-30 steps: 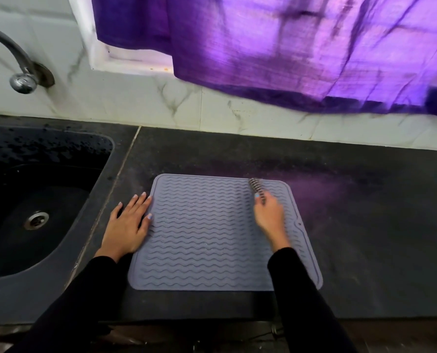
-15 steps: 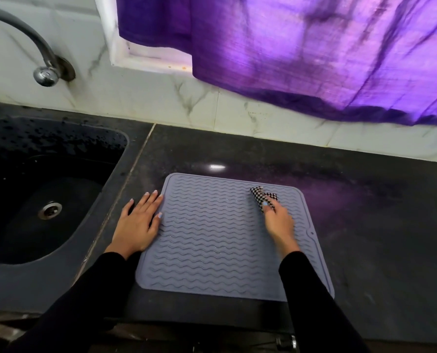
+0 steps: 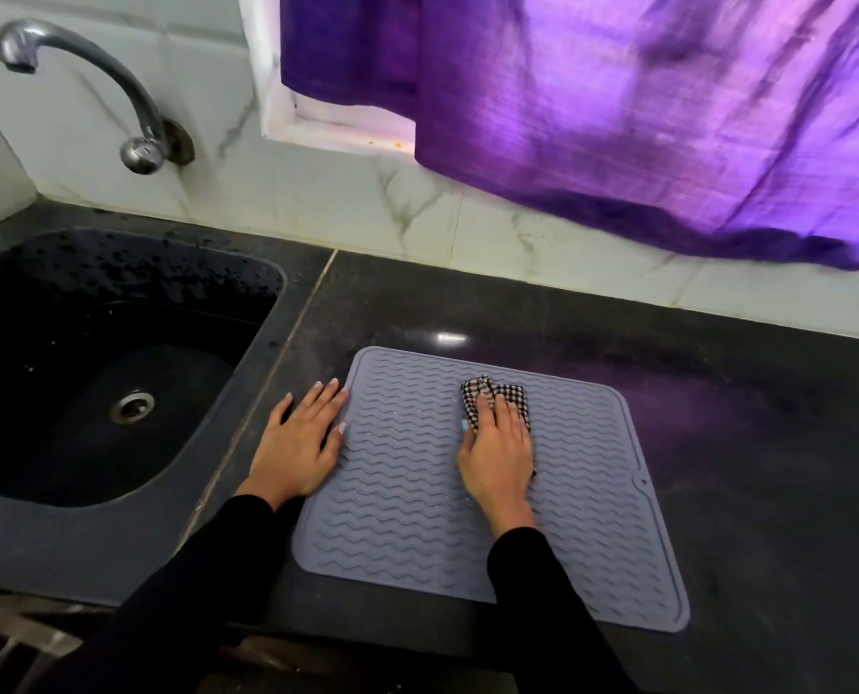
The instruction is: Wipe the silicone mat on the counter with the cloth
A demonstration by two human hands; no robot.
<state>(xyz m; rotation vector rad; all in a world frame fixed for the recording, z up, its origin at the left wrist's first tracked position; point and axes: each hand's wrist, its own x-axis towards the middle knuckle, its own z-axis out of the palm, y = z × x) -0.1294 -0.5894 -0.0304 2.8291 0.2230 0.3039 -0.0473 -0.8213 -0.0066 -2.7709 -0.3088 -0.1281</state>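
Note:
A grey silicone mat point(image 3: 407, 493) with wavy ridges lies flat on the dark counter point(image 3: 767, 443). A small black-and-white checked cloth point(image 3: 512, 395) is pressed on the mat's upper middle under my right hand point(image 3: 497, 453), which grips it; most of the cloth is hidden beneath the palm. Fingers spread, my left hand point(image 3: 299, 443) rests flat on the counter at the mat's left edge, its fingertips touching that edge.
A black sink point(image 3: 92, 353) with a metal drain point(image 3: 132, 405) sits to the left, under a curved steel tap point(image 3: 92, 82). A purple curtain point(image 3: 617, 117) hangs over the tiled back wall. The counter's front edge runs just below the mat.
My right hand slid the cloth from the mat's far right corner leftward to its upper middle, and the cloth now spreads flatter. The left hand stayed at the mat's left edge.

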